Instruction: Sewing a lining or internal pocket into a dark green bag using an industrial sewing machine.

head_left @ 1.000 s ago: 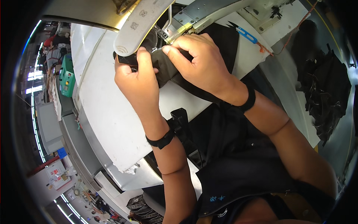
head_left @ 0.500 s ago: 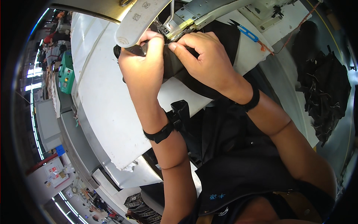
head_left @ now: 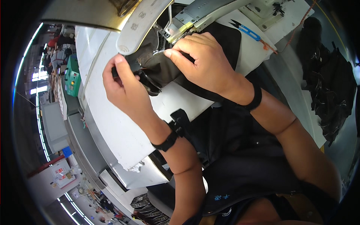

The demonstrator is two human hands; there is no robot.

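A sewing machine [head_left: 145,20] with a pale arm and metal presser foot stands at the top centre. Dark fabric [head_left: 161,69] with metal zipper teeth [head_left: 159,51] lies beneath it on the white worktop [head_left: 112,135]. My left hand [head_left: 127,90] is closed on a dark edge of this fabric, left of the presser foot; a loop of zipper hangs beside my fingers. My right hand [head_left: 202,62] is closed on the fabric at the zipper just in front of the foot, thumb against the teeth. Blue-handled thread snips [head_left: 248,32] with an orange cord lie to the right.
A pile of dark fabric [head_left: 326,86] is at the right. A green box-shaped device [head_left: 72,78] stands beyond the worktop's left edge. Other people [head_left: 60,52] are in the far left background. A dark padded thing with patterned material [head_left: 146,208] is at lower left.
Over the last half second my left hand has moved left and down from the presser foot, uncovering fabric and a zipper loop. My right hand has shifted slightly downward.
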